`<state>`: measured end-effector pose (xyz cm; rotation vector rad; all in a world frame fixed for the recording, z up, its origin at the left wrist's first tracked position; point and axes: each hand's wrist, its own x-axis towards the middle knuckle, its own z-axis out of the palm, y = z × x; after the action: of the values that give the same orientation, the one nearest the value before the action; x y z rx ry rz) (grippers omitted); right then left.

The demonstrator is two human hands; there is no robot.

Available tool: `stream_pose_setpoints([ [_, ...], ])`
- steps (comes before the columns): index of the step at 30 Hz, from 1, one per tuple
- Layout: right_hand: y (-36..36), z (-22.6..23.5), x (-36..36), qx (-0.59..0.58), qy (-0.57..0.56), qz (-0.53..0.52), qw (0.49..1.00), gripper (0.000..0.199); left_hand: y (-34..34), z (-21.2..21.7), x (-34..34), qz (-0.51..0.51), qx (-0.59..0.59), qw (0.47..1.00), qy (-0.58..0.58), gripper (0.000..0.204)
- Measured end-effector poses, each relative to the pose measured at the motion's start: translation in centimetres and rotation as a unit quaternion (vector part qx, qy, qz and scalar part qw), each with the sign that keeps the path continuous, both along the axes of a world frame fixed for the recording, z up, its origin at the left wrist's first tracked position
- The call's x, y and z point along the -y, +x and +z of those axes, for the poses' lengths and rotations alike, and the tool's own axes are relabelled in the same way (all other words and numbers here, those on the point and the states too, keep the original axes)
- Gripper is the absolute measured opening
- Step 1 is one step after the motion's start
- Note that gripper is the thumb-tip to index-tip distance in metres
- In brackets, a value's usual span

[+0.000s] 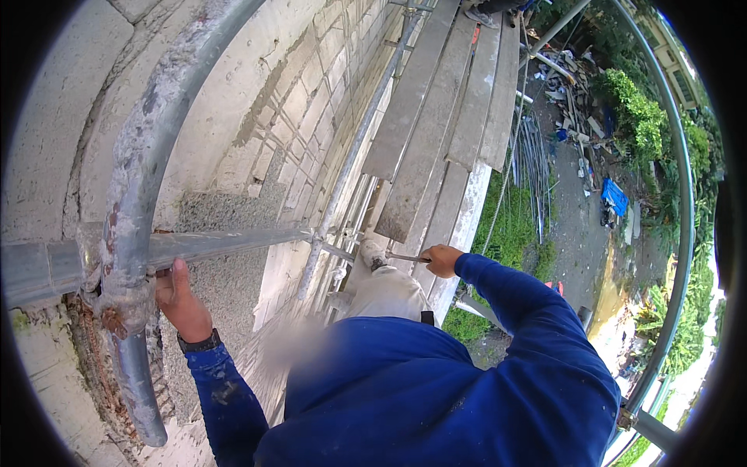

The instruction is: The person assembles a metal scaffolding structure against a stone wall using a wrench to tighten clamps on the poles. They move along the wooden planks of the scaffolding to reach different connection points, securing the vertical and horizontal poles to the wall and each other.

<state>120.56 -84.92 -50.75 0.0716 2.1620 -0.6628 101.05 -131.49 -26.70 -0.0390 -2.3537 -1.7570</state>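
My left hand (184, 305), with a dark band at the wrist, grips the scaffold coupler (124, 300) where an upright pipe (131, 163) meets a horizontal pipe (226, 243). Its thumb points up against the horizontal pipe; the other fingers are partly hidden behind the joint. Out to the right, my right hand (442, 261) is closed around the end of a slim metal hand tool (406, 258), its exact kind unclear. The tool's far end lies over my pale, dusty boot (372, 254), below my light trousers (389, 294).
Long grey scaffold planks (436, 117) run ahead, with gaps between them. Another person's foot (482, 17) is at their far end. A block wall (311, 93) rises on the left. To the right, a curved-looking pipe (685, 194) borders a drop to ground with debris and a blue sheet (614, 196).
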Motion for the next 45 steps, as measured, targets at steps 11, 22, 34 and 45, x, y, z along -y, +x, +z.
stream_pose_setpoints([
  [11, 1.6, -2.7, -8.7, 0.233, -0.099, -0.059, 0.966, 0.026, -0.4, -1.1, -2.1, 0.097, -0.008, 0.987, -0.131, 0.064],
  [22, -7.3, 1.1, -6.5, 0.106, -0.143, -0.072, 0.981, 0.037, 0.5, -1.9, -2.7, 0.085, -0.038, 0.995, -0.046, 0.062],
  [34, -17.2, 9.5, 20.1, -0.048, -0.433, 0.232, 0.870, 0.032, 12.2, -15.9, -6.0, -0.105, 0.305, 0.916, 0.238, 0.046],
  [45, -20.6, 9.7, 24.8, -0.183, -0.326, 0.324, 0.869, 0.041, 24.4, -16.9, 4.4, 0.222, 0.367, 0.892, 0.142, 0.028],
])
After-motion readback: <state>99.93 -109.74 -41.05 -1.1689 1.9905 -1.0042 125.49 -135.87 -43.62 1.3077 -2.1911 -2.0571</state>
